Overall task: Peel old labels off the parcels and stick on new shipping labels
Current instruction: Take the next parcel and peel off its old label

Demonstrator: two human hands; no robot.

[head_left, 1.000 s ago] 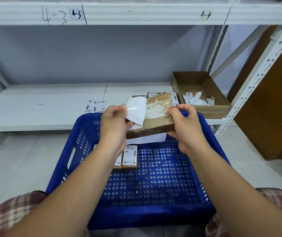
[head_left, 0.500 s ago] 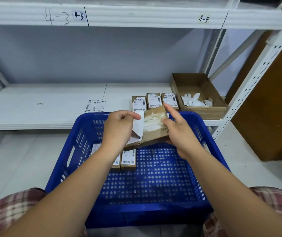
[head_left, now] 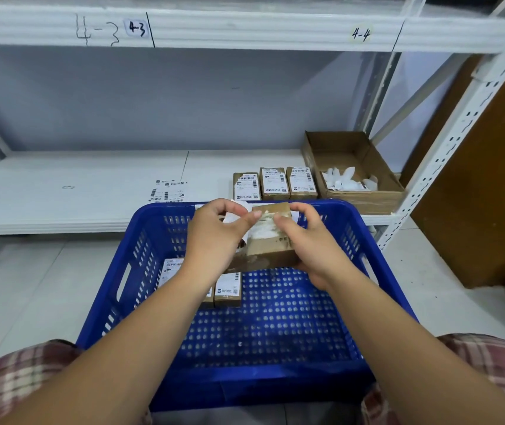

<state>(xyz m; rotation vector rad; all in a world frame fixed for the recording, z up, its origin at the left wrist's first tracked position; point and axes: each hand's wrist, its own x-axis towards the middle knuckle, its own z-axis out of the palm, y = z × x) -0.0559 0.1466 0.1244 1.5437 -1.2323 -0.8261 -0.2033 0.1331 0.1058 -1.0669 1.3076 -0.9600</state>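
Brown parcel [head_left: 271, 250] held between both hands above blue basket [head_left: 153, 240], top face showing torn white residue. Left hand [head_left: 214, 237] pinches peeled old label [head_left: 234, 214], thumb against forefinger. Right hand [head_left: 309, 240] grips parcel from right, fingers curled round it. 2 labelled parcels [head_left: 228, 289] in basket under left wrist. 3 relabelled parcels [head_left: 274, 184] on shelf [head_left: 76, 191] beyond hands. Label sheets [head_left: 170, 191] beyond left hand. Cardboard box [head_left: 364, 194] of white scraps beyond right hand.

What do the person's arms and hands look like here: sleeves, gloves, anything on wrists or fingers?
Both forearms are bare, no sleeve on them. The left hand and the right hand wear no gloves; no watch, bracelet or ring shows. Red-and-cream plaid fabric fills both lower corners; sleeve or trouser leg, I cannot tell.
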